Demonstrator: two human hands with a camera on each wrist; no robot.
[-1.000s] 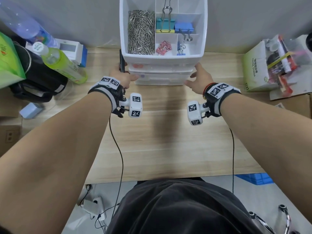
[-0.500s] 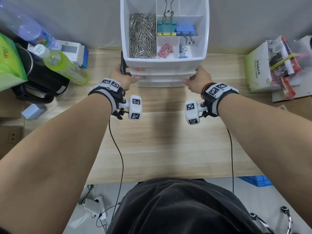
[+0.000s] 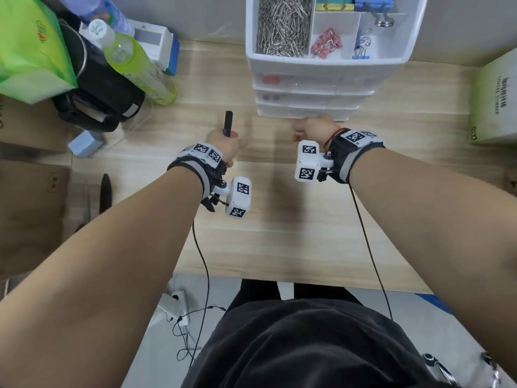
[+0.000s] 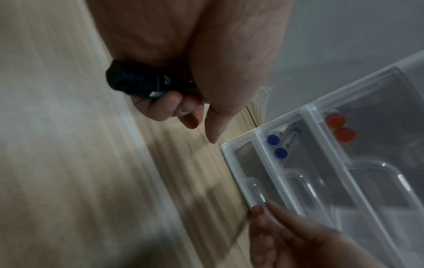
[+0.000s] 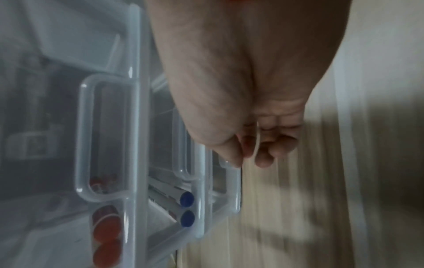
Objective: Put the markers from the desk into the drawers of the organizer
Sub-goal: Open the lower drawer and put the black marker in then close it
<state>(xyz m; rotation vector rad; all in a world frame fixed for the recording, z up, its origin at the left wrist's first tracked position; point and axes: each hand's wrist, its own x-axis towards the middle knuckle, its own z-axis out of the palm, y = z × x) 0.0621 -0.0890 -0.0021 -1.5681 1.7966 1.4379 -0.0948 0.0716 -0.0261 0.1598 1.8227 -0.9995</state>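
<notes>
The white organizer (image 3: 321, 67) stands at the back of the desk, with clips in its top tray. My left hand (image 3: 226, 144) grips a black marker (image 3: 228, 121) upright, left of the drawers and apart from them; the wrist view shows the marker (image 4: 133, 82) in its curled fingers. My right hand (image 3: 313, 130) is at the bottom drawer (image 3: 307, 112), fingers curled round its clear handle (image 5: 257, 143). Blue-capped markers (image 5: 187, 208) lie in the middle drawer and red-capped markers (image 5: 106, 241) in the top one.
A green bottle (image 3: 134, 60), a black bag (image 3: 98, 88) and a green pouch (image 3: 28, 49) crowd the desk's left side. A pale green box (image 3: 495, 99) stands at the right. Bare wood lies between my hands and the desk's front edge (image 3: 279, 278).
Both hands left the organizer's sides. The left drew back with the black marker. The right dropped to the bottom drawer's handle and closed on it.
</notes>
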